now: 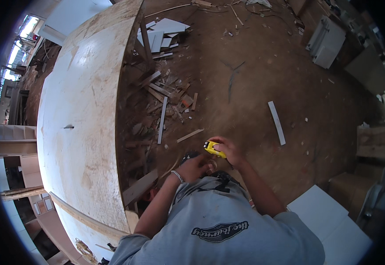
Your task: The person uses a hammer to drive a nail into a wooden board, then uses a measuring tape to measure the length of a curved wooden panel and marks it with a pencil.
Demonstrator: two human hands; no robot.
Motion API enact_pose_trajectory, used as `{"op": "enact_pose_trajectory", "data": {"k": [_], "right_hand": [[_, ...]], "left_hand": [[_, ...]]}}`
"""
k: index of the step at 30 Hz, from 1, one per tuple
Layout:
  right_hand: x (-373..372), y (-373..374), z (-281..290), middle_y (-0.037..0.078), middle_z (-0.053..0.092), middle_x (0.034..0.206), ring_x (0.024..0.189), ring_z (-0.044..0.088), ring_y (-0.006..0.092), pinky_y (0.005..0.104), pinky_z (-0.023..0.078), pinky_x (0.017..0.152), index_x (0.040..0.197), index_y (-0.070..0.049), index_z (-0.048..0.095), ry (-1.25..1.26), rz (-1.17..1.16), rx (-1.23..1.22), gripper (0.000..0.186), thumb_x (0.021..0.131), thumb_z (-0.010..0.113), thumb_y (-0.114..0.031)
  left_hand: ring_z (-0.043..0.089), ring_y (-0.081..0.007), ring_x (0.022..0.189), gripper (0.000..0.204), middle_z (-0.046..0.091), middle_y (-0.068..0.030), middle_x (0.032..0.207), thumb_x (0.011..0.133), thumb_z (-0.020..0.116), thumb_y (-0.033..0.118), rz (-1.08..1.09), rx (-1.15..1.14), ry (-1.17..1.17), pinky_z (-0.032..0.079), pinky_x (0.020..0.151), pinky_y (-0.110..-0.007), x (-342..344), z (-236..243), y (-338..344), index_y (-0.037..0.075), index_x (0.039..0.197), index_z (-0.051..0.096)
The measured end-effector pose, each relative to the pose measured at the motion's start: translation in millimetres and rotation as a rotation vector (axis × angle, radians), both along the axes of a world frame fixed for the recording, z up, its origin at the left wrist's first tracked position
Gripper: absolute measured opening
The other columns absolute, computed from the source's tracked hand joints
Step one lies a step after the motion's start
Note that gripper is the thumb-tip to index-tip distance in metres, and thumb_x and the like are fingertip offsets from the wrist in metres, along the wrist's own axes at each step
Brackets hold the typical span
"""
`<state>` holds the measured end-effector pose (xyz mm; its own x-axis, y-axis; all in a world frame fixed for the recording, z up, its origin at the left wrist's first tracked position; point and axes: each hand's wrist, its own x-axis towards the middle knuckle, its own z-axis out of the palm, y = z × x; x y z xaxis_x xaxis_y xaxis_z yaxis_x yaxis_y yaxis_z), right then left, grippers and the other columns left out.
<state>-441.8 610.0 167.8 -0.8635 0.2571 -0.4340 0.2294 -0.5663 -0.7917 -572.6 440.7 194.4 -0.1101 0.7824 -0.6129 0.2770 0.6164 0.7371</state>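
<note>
My right hand (230, 150) is closed around a yellow tape measure (213, 149), held in front of my body above the dirt floor. Close beside it, my left hand (194, 167), with a bracelet on the wrist, has its fingers curled near the tape measure. Whether the left hand holds anything is hidden by the fingers. Both forearms come up from my grey shirt at the bottom of the view.
A large pale plywood worktable (82, 115) fills the left side. Wood offcuts and strips (164, 95) lie in a pile beside its edge. A white strip (277, 122) lies on the dirt floor. White boards (329, 218) sit at lower right, a white cabinet (327, 42) at upper right.
</note>
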Motion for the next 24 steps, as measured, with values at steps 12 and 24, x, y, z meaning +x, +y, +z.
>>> {"op": "enact_pose_trajectory", "data": {"k": [12, 24], "right_hand": [[-182.4, 313.7, -39.0, 0.011, 0.069, 0.113, 0.108, 0.065, 0.0191, 0.0335, 0.049, 0.095, 0.122, -0.004, 0.064, -0.268, 0.170, 0.504, 0.042, 0.089, 0.074, -0.029], [-362.9, 725.5, -30.8, 0.013, 0.068, 0.119, 0.111, 0.064, 0.0206, 0.0332, 0.049, 0.097, 0.130, -0.002, 0.061, -0.480, 0.209, 0.489, 0.051, 0.092, 0.073, -0.034]], "left_hand": [[0.064, -0.0122, 0.097, 0.034, 0.069, -0.0070, 0.104, 0.099, 0.065, 0.022, 0.191, -0.012, -0.568, 0.053, 0.088, -0.028, -239.0, -87.0, 351.5, -0.001, 0.123, 0.061], [0.061, -0.0096, 0.085, 0.033, 0.064, -0.0005, 0.088, 0.088, 0.079, 0.024, 0.602, 0.299, -0.366, 0.052, 0.075, -0.026, -532.1, -43.9, 722.6, 0.002, 0.108, 0.065]]}}
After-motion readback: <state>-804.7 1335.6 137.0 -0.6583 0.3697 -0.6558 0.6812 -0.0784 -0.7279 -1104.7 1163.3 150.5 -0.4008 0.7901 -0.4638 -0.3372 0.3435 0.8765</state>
